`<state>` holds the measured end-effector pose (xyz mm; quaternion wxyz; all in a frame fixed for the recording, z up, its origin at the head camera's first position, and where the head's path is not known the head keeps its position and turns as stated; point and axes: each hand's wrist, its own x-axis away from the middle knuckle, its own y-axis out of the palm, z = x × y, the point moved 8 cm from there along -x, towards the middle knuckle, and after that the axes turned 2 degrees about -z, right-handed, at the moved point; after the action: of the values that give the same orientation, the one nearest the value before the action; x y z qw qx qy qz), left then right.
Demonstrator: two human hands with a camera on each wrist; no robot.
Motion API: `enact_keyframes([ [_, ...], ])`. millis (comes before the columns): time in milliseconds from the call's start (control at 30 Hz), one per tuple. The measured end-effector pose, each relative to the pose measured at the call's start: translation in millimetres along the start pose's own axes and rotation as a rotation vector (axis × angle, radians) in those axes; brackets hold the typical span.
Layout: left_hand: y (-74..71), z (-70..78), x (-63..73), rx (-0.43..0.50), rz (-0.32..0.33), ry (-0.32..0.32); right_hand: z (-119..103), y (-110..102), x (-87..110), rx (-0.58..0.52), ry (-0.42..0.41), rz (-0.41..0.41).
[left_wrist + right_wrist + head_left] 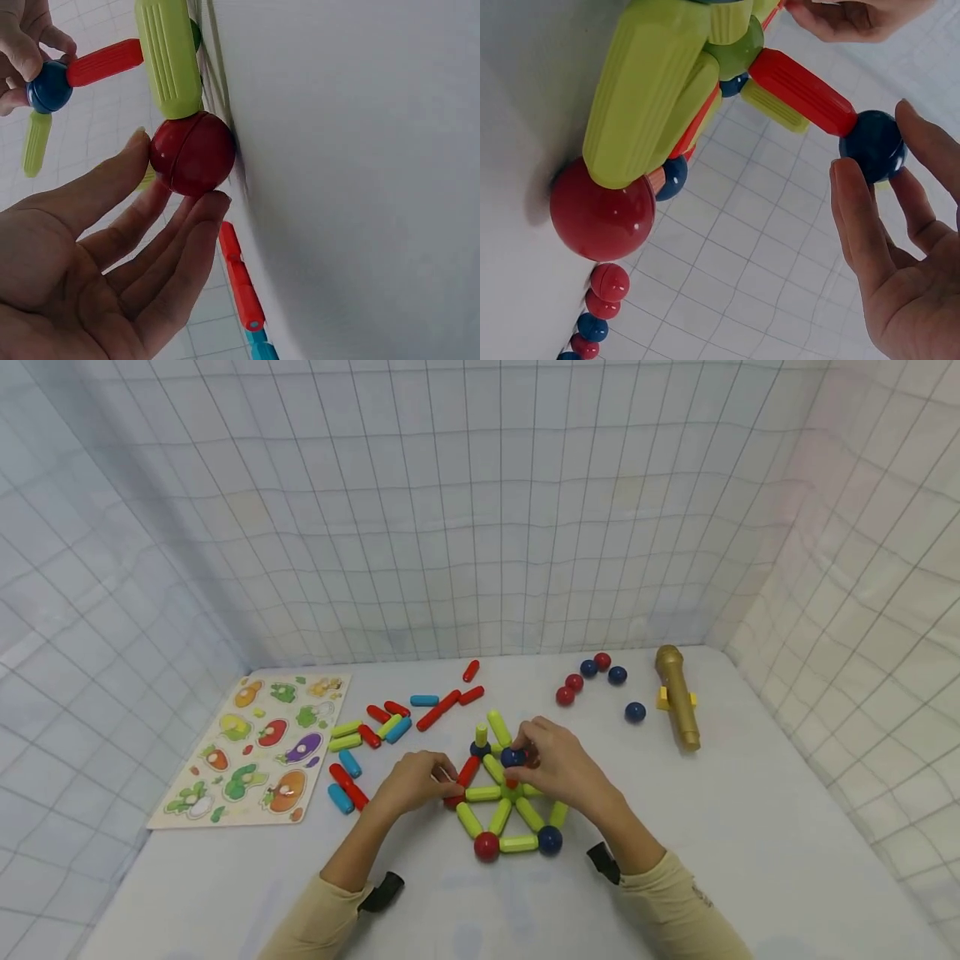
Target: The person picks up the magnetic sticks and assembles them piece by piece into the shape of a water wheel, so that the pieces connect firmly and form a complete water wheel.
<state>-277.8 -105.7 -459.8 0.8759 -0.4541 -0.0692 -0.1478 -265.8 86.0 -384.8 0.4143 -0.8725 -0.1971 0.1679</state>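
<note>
A flat wheel of lime sticks (519,843) joined by balls lies on the table. At its left corner, my left hand (412,787) pinches a red ball (193,154) between thumb and fingertips; a lime stick meets this ball. My right hand (558,764) holds a blue ball (872,146) in its fingertips, at the top end of a red stick (802,91). That stick rises from the green hub ball (737,56) in the middle. Behind, another lime stick (482,735) stands upright on a blue ball. The near corners have a red ball (487,847) and a blue ball (550,840).
Loose red, blue and lime sticks (399,729) lie to the left and behind. A vegetable puzzle board (255,752) rests at the far left. Several loose balls (635,712) and a gold microphone-like toy (678,697) are at the back right. Grid-patterned sheets enclose the table.
</note>
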Motion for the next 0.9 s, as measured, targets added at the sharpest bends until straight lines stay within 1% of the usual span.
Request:
enact_keyframes([
  [100,-0.8,2.3,4.6,-0.004,0.002,0.019,3.4,-6.4,-1.2,-0.019,0.013,-0.019],
  [167,-1.9,2.8,6.4,-0.006,0.004,0.02,14.5,-12.8,-5.5,-0.045,0.048,-0.025],
  [200,-2.3,2.6,6.9,-0.007,0.006,0.018,24.3,-17.3,-9.1,-0.048,0.073,-0.014],
  [267,-1.9,1.8,7.3,-0.003,0.008,0.015,52.5,-29.7,-18.0,-0.004,0.153,0.033],
  [333,0.3,1.5,6.5,0.004,0.008,0.016,88.8,-43.9,-25.1,0.122,0.269,0.078],
  [367,1.7,1.6,6.2,0.006,0.007,0.017,107.6,-50.0,-26.9,0.202,0.332,0.082],
  [400,3.2,1.9,5.8,0.01,0.006,0.02,125.8,-54.5,-27.5,0.284,0.397,0.063],
  [467,4.6,0.8,6.7,0.014,0.004,0.017,154.4,-57.5,-29.1,0.407,0.48,-0.028],
  [500,5.0,0.2,7.3,0.015,0.003,0.014,164.4,-57.0,-29.4,0.449,0.497,-0.088],
  [567,5.0,-0.7,8.8,0.013,0.005,0.008,177.2,-55.2,-30.1,0.488,0.499,-0.185],
  [600,4.6,-0.9,9.2,0.01,0.007,0.005,179.8,-54.9,-30.9,0.489,0.49,-0.214],
  [667,3.5,-0.3,9.3,0.008,0.011,0.001,180.5,-56.4,-33.0,0.487,0.47,-0.236],
  [767,2.3,1.7,8.5,0.01,0.015,-0.001,170.9,-60.4,-36.1,0.45,0.448,-0.221],
  [800,2.6,2.3,8.3,0.015,0.013,-0.003,163.1,-61.4,-37.2,0.418,0.433,-0.206],
  [833,3.3,2.6,8.0,0.018,0.012,-0.003,151.4,-62.3,-38.6,0.39,0.4,-0.189],
  [900,5.8,2.4,8.3,0.025,0.008,-0.006,118.8,-64.2,-41.3,0.318,0.3,-0.133],
])
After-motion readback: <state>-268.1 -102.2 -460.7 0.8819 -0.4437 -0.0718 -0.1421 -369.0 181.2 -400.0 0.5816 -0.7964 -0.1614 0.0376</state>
